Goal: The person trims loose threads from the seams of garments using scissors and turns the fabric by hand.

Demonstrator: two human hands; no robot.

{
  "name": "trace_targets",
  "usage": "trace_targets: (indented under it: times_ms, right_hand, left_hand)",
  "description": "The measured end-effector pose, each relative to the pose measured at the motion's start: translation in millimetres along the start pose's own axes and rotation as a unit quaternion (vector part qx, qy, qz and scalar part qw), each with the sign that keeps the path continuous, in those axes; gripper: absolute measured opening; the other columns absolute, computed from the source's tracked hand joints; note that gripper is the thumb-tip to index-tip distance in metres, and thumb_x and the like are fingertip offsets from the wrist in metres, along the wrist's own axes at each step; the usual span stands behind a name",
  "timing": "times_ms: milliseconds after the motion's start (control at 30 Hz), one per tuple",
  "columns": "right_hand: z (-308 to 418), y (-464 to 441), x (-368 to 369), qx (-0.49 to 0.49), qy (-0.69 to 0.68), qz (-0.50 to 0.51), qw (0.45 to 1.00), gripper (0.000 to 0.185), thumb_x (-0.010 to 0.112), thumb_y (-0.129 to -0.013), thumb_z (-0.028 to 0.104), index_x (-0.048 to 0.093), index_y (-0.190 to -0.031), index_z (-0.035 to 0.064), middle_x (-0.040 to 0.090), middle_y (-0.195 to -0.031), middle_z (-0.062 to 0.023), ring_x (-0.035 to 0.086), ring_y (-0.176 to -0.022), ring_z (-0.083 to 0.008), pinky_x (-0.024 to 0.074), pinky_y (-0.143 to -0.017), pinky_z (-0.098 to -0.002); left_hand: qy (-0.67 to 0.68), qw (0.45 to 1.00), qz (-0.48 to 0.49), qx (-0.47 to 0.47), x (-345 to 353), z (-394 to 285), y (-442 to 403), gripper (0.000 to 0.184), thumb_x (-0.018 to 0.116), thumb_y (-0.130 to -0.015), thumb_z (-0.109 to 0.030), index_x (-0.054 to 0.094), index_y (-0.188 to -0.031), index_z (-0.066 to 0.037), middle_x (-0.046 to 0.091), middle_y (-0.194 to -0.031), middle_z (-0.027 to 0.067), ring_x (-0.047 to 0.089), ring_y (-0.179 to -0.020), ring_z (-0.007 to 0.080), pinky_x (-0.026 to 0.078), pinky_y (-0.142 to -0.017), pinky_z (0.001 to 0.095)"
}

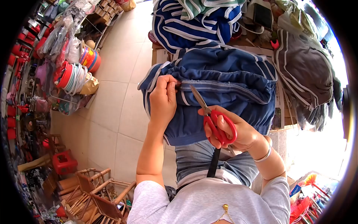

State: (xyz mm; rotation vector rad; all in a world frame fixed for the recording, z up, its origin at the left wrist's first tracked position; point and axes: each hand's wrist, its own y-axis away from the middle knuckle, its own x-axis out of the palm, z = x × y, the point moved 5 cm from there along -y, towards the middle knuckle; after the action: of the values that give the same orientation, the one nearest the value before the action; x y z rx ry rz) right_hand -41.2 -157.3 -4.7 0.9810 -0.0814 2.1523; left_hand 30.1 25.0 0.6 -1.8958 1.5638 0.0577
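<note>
A blue garment (209, 115) with white stripes lies over the table edge and my lap, its seam turned up. My left hand (163, 97) pinches the garment near the left end of the stitched seam. Red-handled scissors (220, 128) are in my right hand (238, 130), fingers through the handle loops. Their blades look closed and point up and left, the tip just below the seam and a little right of my left fingers. Whether a thread is between my left fingers is too small to tell.
Behind lies a pile of blue striped clothes (197, 26). To the right are grey striped clothes (305, 71) and a dark phone-like object (263, 16). Shelves of goods, a bucket with coiled hose (76, 78), a red stool (64, 161) and bamboo chairs (100, 190) stand at left.
</note>
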Motion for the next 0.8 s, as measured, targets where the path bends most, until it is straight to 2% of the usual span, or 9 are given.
trace_targets:
  times_ms: [33, 100, 233, 300, 367, 467, 633, 700, 800]
  right_hand:
    - [0.0, -0.1, 0.1, 0.001, 0.000, -0.001, 1.000, 0.058, 0.048, -0.095, 0.044, 0.036, -0.136, 0.0044, 0.059, -0.088, -0.0070, 0.058, -0.064, -0.0127, 0.0468, -0.057, -0.0232]
    - [0.3, -0.2, 0.8, 0.002, 0.001, -0.002, 1.000, 0.059, 0.048, -0.095, 0.044, 0.036, -0.136, 0.0045, 0.059, -0.088, -0.0069, 0.058, -0.064, -0.0127, 0.0467, -0.056, -0.0232]
    - [1.4, -1.4, 2.6, 0.009, 0.035, -0.007, 0.999, 0.063, 0.045, -0.095, 0.050, 0.035, -0.137, 0.0042, 0.058, -0.088, -0.0066, 0.059, -0.065, -0.0131, 0.0454, -0.052, -0.0223]
    - [4.7, -3.8, 6.5, 0.009, 0.047, -0.009, 0.999, 0.066, 0.043, -0.094, 0.053, 0.034, -0.137, 0.0037, 0.057, -0.088, -0.0064, 0.059, -0.066, -0.0137, 0.0449, -0.051, -0.0220]
    - [8.6, -6.2, 12.5, 0.025, 0.033, -0.017, 0.999, 0.074, 0.036, -0.093, 0.061, 0.033, -0.137, 0.0018, 0.057, -0.088, -0.0058, 0.060, -0.068, -0.0152, 0.0446, -0.050, -0.0224]
    - [3.6, -12.0, 11.8, 0.047, 0.056, 0.007, 0.997, 0.080, 0.032, -0.091, 0.066, 0.033, -0.136, 0.0001, 0.056, -0.088, -0.0056, 0.060, -0.068, -0.0162, 0.0443, -0.050, -0.0237]
    - [5.0, -22.3, 14.5, 0.043, 0.040, -0.018, 0.998, 0.073, 0.033, -0.093, 0.062, 0.037, -0.133, 0.0000, 0.056, -0.084, -0.0052, 0.060, -0.065, -0.0150, 0.0424, -0.048, -0.0235]
    - [6.1, -27.8, 14.7, 0.036, 0.037, -0.019, 0.998, 0.070, 0.034, -0.094, 0.060, 0.039, -0.131, 0.0002, 0.056, -0.083, -0.0049, 0.059, -0.063, -0.0145, 0.0415, -0.047, -0.0230]
    - [5.5, -33.9, 14.4, 0.035, 0.024, -0.043, 0.998, 0.065, 0.035, -0.095, 0.057, 0.044, -0.127, 0.0007, 0.057, -0.080, -0.0039, 0.058, -0.058, -0.0133, 0.0399, -0.046, -0.0224]
  left_hand:
    - [0.000, 1.000, 0.000, 0.000, -0.4, 0.2, 0.4, 0.007, 0.052, -0.095, -0.009, 0.055, -0.093, -0.002, 0.066, -0.080, 0.0102, 0.065, -0.068, 0.0194, 0.051, -0.062, 0.0286]
    - [0.020, 0.999, 0.013, -0.033, -0.3, 4.5, 1.1, 0.010, 0.047, -0.097, -0.010, 0.053, -0.095, -0.002, 0.066, -0.084, 0.0077, 0.059, -0.068, 0.0123, 0.048, -0.066, 0.0250]
    - [0.013, 1.000, -0.002, 0.001, -0.3, 5.4, 0.6, 0.010, 0.048, -0.097, -0.011, 0.052, -0.094, -0.003, 0.066, -0.077, 0.0093, 0.064, -0.065, 0.0170, 0.051, -0.061, 0.0273]
    - [0.038, 0.999, 0.009, -0.033, -0.1, 7.4, 1.5, 0.010, 0.046, -0.098, -0.010, 0.052, -0.095, -0.002, 0.067, -0.085, 0.0079, 0.059, -0.068, 0.0117, 0.049, -0.066, 0.0244]
    - [0.036, 0.999, 0.008, -0.038, -0.3, 9.0, 2.2, 0.011, 0.045, -0.098, -0.010, 0.052, -0.095, -0.002, 0.067, -0.085, 0.0079, 0.059, -0.068, 0.0117, 0.049, -0.066, 0.0244]
    - [0.033, 0.998, 0.006, -0.047, -1.4, 8.1, 2.7, 0.012, 0.045, -0.098, -0.012, 0.052, -0.095, -0.002, 0.067, -0.085, 0.0079, 0.059, -0.068, 0.0118, 0.049, -0.066, 0.0245]
    - [0.025, 0.999, 0.003, -0.043, -1.7, 5.8, 3.2, 0.013, 0.045, -0.098, -0.013, 0.051, -0.094, -0.003, 0.066, -0.083, 0.0079, 0.060, -0.067, 0.0124, 0.049, -0.065, 0.0250]
    - [0.020, 1.000, -0.008, -0.014, -2.2, 3.2, 2.9, 0.010, 0.048, -0.098, -0.013, 0.051, -0.095, -0.004, 0.065, -0.076, 0.0093, 0.064, -0.063, 0.0169, 0.050, -0.060, 0.0275]
    - [0.005, 1.000, -0.018, -0.011, -2.4, 5.5, 3.4, 0.010, 0.048, -0.097, -0.012, 0.051, -0.095, -0.003, 0.065, -0.076, 0.0095, 0.064, -0.063, 0.0180, 0.050, -0.060, 0.0281]
